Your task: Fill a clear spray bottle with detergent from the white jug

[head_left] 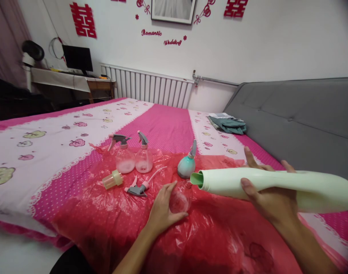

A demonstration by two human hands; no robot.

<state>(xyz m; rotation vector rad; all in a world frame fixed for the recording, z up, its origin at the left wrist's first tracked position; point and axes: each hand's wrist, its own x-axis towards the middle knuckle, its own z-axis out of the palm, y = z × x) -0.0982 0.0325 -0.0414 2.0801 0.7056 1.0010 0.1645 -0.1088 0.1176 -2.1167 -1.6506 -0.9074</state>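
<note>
My right hand (269, 196) grips a large pale green bottle (276, 184), tipped on its side with its open spout (196, 179) pointing left. My left hand (162, 211) wraps around a small clear bottle (180, 199) without a top, standing on the red plastic sheet (111, 224). The green spout sits just above and to the right of the clear bottle's mouth. A loose grey and pink spray head (138, 188) with its tube lies left of my left hand.
Two clear spray bottles (134, 158) and a teal spray bottle (186, 165) stand on the sheet, with a pale yellow cap (113, 179) beside them. Folded green cloth (228, 125) lies on the pink bed. A grey headboard (302, 121) rises at right.
</note>
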